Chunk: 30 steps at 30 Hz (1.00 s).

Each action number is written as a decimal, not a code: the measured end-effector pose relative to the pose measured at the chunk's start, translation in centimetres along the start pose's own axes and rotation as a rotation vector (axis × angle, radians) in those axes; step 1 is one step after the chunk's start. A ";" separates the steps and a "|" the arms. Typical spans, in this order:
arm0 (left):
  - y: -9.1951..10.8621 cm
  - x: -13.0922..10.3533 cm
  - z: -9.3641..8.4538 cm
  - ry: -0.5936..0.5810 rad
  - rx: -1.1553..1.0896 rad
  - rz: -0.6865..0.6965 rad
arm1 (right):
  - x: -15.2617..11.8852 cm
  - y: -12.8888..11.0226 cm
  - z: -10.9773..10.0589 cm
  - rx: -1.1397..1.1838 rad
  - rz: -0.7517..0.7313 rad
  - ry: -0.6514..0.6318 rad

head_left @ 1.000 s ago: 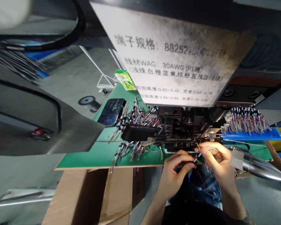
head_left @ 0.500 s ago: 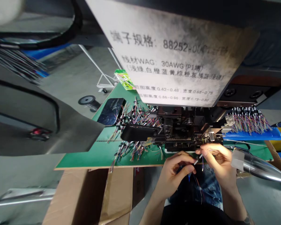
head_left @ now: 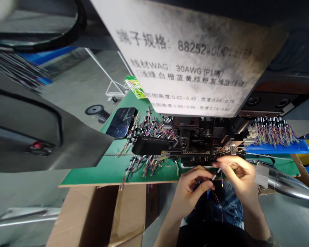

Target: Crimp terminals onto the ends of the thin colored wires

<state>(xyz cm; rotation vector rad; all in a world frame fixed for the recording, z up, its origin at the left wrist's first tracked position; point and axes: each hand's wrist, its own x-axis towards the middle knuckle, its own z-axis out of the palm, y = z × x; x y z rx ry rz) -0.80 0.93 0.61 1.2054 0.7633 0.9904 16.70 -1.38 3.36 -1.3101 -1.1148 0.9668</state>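
Just in front of the dark crimping machine (head_left: 195, 160), a short wire harness (head_left: 216, 174) with a pale sleeve spans the gap between my two hands. My left hand (head_left: 193, 187) pinches its lower end between thumb and fingers. At the upper end, thumb and index finger of my right hand (head_left: 237, 173) close on the thin wires. A purple wire (head_left: 222, 180) with a small bright tip hangs below the right fingers. Reddish wires dangle under my left hand. The fingertips partly hide the harness ends.
Piles of wire harnesses (head_left: 154, 128) lie on the green table (head_left: 92, 176), beside a dark phone-like slab (head_left: 121, 122). More harnesses (head_left: 275, 132) rest on a blue tray (head_left: 280, 147). A metal lamp-like cone (head_left: 288, 185) sticks out at right. Below stands an open cardboard box (head_left: 128, 212).
Both hands keep their grip on the harness. The right fingers have shifted very slightly left and up near the machine; the rest of the scene is almost the same.
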 end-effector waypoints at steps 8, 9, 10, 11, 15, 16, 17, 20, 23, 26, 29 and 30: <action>0.1 -0.2 -0.4 -0.003 0.020 0.006 | -0.5 0.7 -0.5 -0.025 -0.027 -0.029; 0.1 -0.3 -0.5 -0.014 0.036 0.014 | -0.8 0.9 -0.8 -0.008 -0.043 -0.042; 0.2 -0.4 -0.6 -0.025 0.049 0.033 | -1.2 1.2 -1.1 0.018 -0.063 -0.057; 0.2 -0.6 -0.5 -0.032 0.061 0.062 | -1.7 1.6 -1.4 0.050 -0.080 -0.072; -0.1 -1.6 0.8 0.039 0.200 0.279 | -3.9 3.4 -2.4 0.192 -0.047 -0.080; -0.3 -1.8 1.5 0.057 0.264 0.347 | -4.4 3.9 -2.6 0.217 -0.012 -0.064; -0.6 -2.0 2.2 0.067 0.331 0.414 | -4.8 4.3 -2.8 0.240 0.027 -0.039; -1.4 -2.2 4.4 0.035 0.494 0.581 | -6.0 5.3 -3.5 0.306 0.111 0.019; -1.7 -1.4 6.0 -0.040 0.635 0.632 | -6.8 6.0 -4.8 0.296 0.088 0.024; -0.9 -0.9 7.4 -0.148 0.712 0.628 | -7.8 6.4 -6.5 0.232 0.085 0.057; 0.6 -2.8 8.8 -0.371 0.593 0.484 | -8.6 6.8 -9.0 0.278 0.079 0.202; 1.1 -4.2 9.2 -0.349 0.488 0.385 | -8.8 7.0 -10.2 0.284 0.058 0.279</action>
